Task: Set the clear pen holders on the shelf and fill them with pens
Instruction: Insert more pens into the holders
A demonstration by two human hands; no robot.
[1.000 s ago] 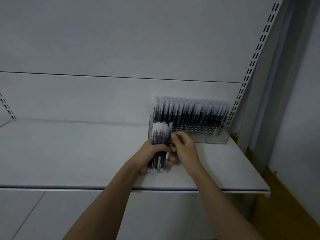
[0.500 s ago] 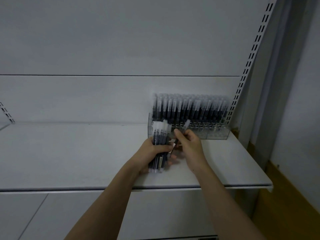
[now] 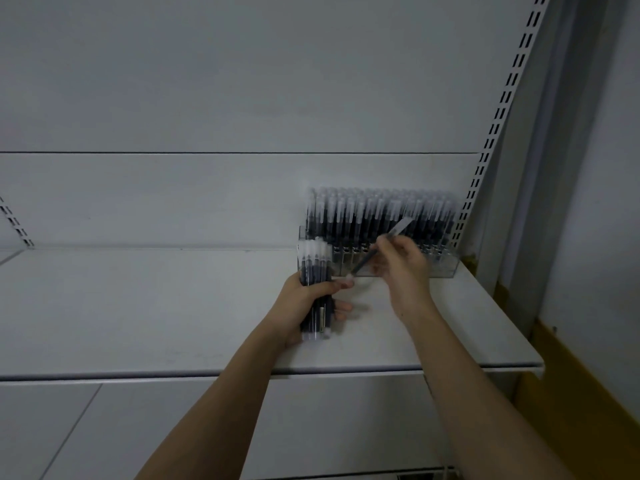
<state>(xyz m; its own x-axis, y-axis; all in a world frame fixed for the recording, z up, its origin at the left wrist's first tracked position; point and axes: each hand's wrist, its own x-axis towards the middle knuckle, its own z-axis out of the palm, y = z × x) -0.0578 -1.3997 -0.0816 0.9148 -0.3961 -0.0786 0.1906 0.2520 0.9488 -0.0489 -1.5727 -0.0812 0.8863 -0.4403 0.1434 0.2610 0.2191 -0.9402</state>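
Observation:
A clear pen holder (image 3: 445, 270) stands at the back right of the white shelf (image 3: 145, 306), against the back panel. Rows of dark pens with clear caps (image 3: 367, 211) stand upright in it. My left hand (image 3: 304, 303) grips a bundle of the same pens (image 3: 313, 268), held upright just left of the holder's front. My right hand (image 3: 401, 268) pinches a single pen (image 3: 401, 230), tilted with its cap up and to the right, in front of the holder's front row.
A slotted upright rail (image 3: 498, 116) runs up the right side behind the holder. The shelf's front edge (image 3: 346, 374) lies below my forearms. A yellow-brown skirting strip (image 3: 571, 368) runs along the wall to the right.
My right hand has drawn one pen out of the bundle and lifted it up and right toward the holder. My left hand keeps holding the bundle in about the same place.

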